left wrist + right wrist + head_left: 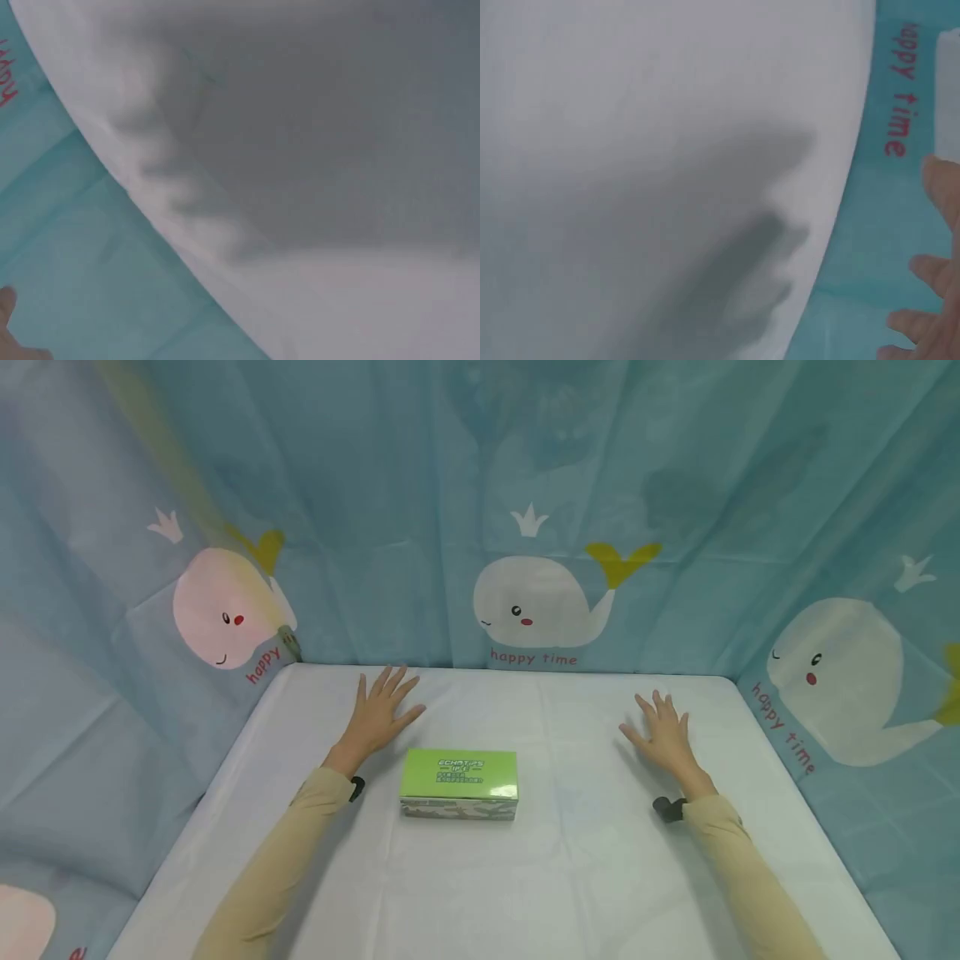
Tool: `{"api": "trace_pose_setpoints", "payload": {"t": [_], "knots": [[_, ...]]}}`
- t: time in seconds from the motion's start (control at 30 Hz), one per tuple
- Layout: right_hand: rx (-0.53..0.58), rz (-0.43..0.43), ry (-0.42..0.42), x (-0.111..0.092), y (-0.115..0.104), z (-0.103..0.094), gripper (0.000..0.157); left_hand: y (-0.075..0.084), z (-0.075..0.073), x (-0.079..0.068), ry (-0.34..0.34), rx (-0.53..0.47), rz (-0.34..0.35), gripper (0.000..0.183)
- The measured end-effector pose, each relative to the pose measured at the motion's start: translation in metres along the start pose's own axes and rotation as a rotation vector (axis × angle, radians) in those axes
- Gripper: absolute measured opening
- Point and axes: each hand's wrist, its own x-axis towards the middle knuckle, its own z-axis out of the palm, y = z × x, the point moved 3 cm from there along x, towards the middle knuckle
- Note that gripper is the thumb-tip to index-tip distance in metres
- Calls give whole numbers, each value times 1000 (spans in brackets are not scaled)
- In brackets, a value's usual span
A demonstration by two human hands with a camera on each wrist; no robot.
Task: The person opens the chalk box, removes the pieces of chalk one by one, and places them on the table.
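Observation:
A green box (459,774) with printed lettering on its lid and a camouflage-patterned front side lies on the white table (585,877), left of the middle. My left hand (375,714) is beyond the box's left end, fingers spread and holding nothing. Over the table's right part is my right hand (663,737), likewise spread and bare, well apart from the box. In the left wrist view only fingertips (6,307) show at the lower left corner, above the hand's shadow. The right wrist view has several fingers (937,274) at its right edge.
A blue cloth (360,585) printed with whales and crowns surrounds the table at the back and both sides. Each wrist wears a small dark device, the left (357,789) and the right (667,810). The table's back edge lies just past the hands.

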Motion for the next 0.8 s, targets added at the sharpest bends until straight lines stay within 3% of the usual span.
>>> {"api": "trace_pose_setpoints", "payload": {"t": [0.2, 0.43, 0.8], "knots": [[112, -24, -11, -5, -16, 10, 62, 16, -9, -8, -46, -69, 37, 63], [283, -56, -115, -14, -42, 20, 55, 40, -14, -19, -97, -140, 103, 57], [420, -234, -216, -25, -91, 32, 52, 77, -18, -37, -210, -184, 233, 52]]}}
